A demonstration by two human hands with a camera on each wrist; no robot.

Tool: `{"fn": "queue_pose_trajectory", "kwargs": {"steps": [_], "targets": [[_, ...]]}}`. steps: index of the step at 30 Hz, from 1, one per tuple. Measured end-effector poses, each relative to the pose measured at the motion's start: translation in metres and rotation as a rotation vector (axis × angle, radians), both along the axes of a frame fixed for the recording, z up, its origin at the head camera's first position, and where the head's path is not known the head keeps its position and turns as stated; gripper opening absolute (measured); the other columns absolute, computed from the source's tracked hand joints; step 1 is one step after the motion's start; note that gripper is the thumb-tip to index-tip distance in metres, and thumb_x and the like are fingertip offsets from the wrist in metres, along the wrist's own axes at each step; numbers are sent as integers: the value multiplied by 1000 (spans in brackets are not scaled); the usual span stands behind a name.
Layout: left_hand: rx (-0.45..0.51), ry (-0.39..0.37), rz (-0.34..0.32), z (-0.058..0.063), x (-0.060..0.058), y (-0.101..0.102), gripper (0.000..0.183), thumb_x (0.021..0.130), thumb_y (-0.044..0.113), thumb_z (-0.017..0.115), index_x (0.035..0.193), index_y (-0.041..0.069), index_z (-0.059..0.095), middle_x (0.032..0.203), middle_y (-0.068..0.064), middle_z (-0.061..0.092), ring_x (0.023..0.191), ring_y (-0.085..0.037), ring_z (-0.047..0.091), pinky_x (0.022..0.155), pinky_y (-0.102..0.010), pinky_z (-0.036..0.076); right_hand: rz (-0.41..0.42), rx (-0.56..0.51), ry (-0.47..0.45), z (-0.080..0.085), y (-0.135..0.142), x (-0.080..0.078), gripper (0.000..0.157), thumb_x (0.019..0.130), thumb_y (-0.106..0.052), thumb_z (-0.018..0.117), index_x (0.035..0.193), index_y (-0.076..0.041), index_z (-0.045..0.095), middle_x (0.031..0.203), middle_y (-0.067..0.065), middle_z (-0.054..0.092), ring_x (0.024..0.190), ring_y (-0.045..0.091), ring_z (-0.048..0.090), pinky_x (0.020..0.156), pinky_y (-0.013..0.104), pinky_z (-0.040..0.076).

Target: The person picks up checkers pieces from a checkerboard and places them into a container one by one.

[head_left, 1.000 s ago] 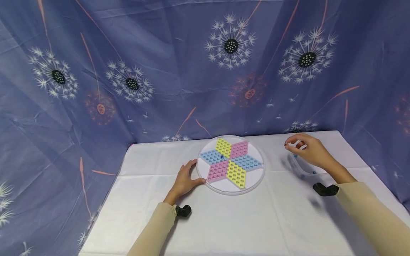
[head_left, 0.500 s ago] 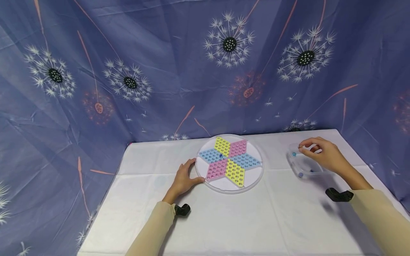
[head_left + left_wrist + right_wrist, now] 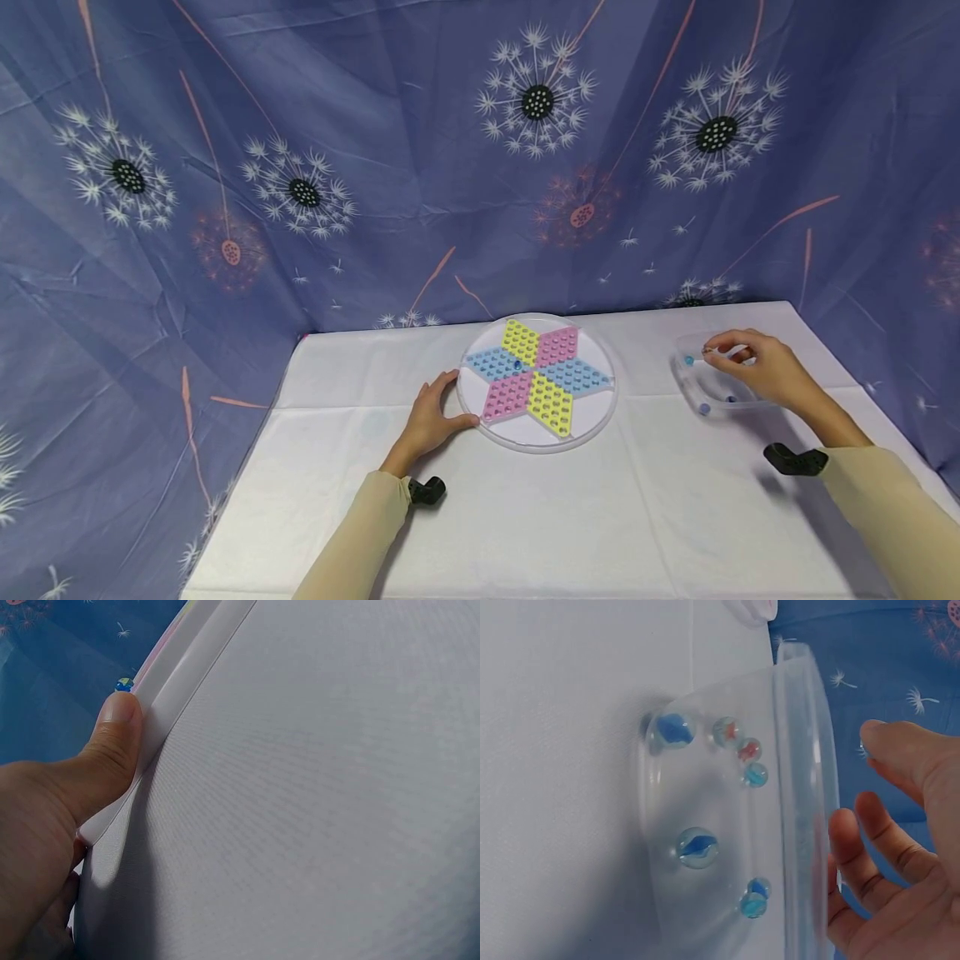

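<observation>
In the head view my left hand (image 3: 427, 421) holds the left rim of a round white Chinese checkers board (image 3: 595, 421), fingers and thumb spread along the edge. One blue marble (image 3: 517, 365) sits on the board's blue left point; past my thumb in the left wrist view, a blue-and-yellow marble (image 3: 124, 685) shows. Above a clear plastic container (image 3: 808, 787) is my right hand (image 3: 761, 367), thumb and index fingertip pinching a small reddish marble (image 3: 707, 351), mostly hidden. Inside the container lie several marbles, including a large blue one (image 3: 697, 847) and a reddish one (image 3: 727, 732).
A white cloth (image 3: 562, 517) covers the table. Behind it hangs a blue dandelion-print curtain (image 3: 420, 167). Board and container stand well apart, the container at the right. Each wrist wears a black camera, such as the right one (image 3: 795, 460).
My right hand has moved to the right and slightly down, from the container's left edge to over it, then nearly stopped. The left hand stays at the board's rim.
</observation>
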State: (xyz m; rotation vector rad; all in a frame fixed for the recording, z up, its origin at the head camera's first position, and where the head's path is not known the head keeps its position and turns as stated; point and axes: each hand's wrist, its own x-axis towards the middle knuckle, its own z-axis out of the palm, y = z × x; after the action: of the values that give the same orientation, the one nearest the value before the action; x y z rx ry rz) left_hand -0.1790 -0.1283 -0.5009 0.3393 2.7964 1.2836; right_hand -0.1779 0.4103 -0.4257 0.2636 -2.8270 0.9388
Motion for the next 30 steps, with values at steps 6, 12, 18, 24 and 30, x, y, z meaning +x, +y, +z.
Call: {"fn": "queue_pose_trajectory", "kwargs": {"steps": [6, 12, 18, 24, 30], "targets": [[2, -2, 6, 0, -1, 0, 92, 80, 31, 90, 156, 11, 42, 162, -16, 38, 151, -51, 19, 124, -62, 19, 12, 39, -71, -7, 3, -5, 26, 98, -35, 72, 114, -14, 74, 111, 14, 66, 84, 17, 60, 61, 28, 49], [2, 7, -4, 1, -2, 1, 92, 80, 32, 90, 156, 10, 42, 162, -15, 39, 152, -48, 22, 125, -60, 16, 22, 67, -103, -10, 4, -8, 26, 98, -33, 72, 114, -12, 75, 110, 17, 66, 85, 25, 61, 62, 30, 49], [-1, 7, -3, 1, -1, 1, 92, 80, 32, 90, 156, 10, 42, 162, -16, 39, 152, -46, 23, 125, -59, 16, 37, 81, -128, -10, 3, -9, 27, 98, -31, 73, 115, -10, 75, 111, 18, 66, 83, 22, 61, 61, 31, 48], [-1, 3, 4, 1, 0, 1, 92, 80, 32, 90, 156, 10, 42, 162, -18, 37, 152, -46, 22, 125, -60, 16, 36, 82, -121, -11, 3, -9, 25, 97, -30, 73, 113, -11, 75, 108, 17, 66, 80, 20, 59, 60, 30, 47], [-4, 6, 2, 0, -1, 0, 92, 80, 32, 90, 156, 9, 42, 162, -16, 39, 152, -46, 23, 125, -60, 16, 31, 77, -106, -13, 3, -9, 25, 97, -31, 74, 112, -12, 76, 107, 16, 66, 81, 21, 60, 59, 29, 47]]}}
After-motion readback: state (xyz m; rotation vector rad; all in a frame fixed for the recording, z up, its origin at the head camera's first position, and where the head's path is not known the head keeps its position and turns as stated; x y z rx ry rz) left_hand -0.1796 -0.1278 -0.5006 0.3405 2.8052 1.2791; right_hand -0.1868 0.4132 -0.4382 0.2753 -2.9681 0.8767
